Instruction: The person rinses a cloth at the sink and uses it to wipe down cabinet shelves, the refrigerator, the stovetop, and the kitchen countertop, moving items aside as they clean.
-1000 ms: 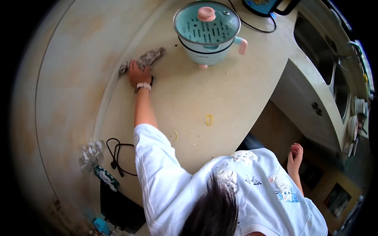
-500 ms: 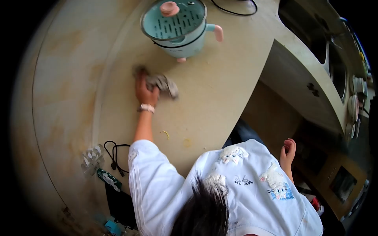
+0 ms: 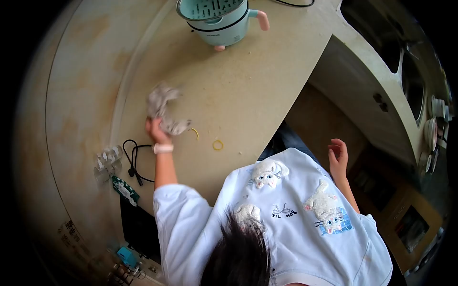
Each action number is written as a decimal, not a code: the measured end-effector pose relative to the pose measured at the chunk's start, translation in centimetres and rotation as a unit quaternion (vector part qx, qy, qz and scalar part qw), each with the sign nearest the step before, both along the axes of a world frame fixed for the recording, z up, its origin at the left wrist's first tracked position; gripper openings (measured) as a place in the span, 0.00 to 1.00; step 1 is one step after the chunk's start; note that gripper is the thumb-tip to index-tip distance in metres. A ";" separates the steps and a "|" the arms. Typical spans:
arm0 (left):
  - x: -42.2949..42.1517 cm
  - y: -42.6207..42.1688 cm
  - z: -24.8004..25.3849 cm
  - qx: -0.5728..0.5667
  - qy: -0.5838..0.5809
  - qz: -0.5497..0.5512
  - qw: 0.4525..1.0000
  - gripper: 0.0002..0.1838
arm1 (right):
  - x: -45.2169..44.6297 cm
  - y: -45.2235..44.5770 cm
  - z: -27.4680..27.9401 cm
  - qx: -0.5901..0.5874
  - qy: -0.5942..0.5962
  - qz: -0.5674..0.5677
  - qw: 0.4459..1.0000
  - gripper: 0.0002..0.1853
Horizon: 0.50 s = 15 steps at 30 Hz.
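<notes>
My left hand (image 3: 158, 132) is closed round a crumpled greyish cloth (image 3: 164, 107) over the left part of the beige counter (image 3: 229, 100). The cloth is blurred and hangs in folds past my fingers. Just right of it are a thin yellow strip (image 3: 195, 133) and a yellow ring (image 3: 218, 145), both lying on the counter. My right hand (image 3: 338, 153) hangs beyond the counter's edge, at the right of my body, with loosely bent fingers and nothing in it.
A mint-green pot (image 3: 222, 31) with a pink handle stands at the back. A black cable (image 3: 133, 159) and a green packet (image 3: 125, 190) lie at the left by the wall. On the right are a sink (image 3: 412, 88) and stacked dishes (image 3: 431, 133).
My left hand has moved with the cloth toward my body and to the left, and the cloth's shape has changed. My right hand stays empty. The view has shifted, with the pot now partly cut off.
</notes>
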State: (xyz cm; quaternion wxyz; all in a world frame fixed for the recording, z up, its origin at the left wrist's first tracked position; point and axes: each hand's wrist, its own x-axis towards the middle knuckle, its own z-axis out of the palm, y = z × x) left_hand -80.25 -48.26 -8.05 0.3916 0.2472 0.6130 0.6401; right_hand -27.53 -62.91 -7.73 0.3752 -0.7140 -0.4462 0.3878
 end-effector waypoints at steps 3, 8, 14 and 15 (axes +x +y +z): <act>-3.8 -7.5 -0.9 -0.001 0.092 -0.020 0.996 0.19 | -1.7 0.1 -0.5 0.004 0.019 0.038 0.999 0.18; -0.9 -9.8 -0.4 -0.094 0.691 -0.212 0.685 0.38 | -4.5 0.8 -0.2 0.026 0.021 0.165 0.986 0.17; 1.0 -9.4 -4.1 -0.042 0.567 -0.201 0.798 0.43 | -4.4 -1.5 -1.0 0.022 0.016 0.156 0.987 0.17; 1.9 -9.4 -4.6 -0.030 0.567 -0.202 0.798 0.44 | -4.0 -2.2 -1.3 0.017 0.009 0.121 0.993 0.17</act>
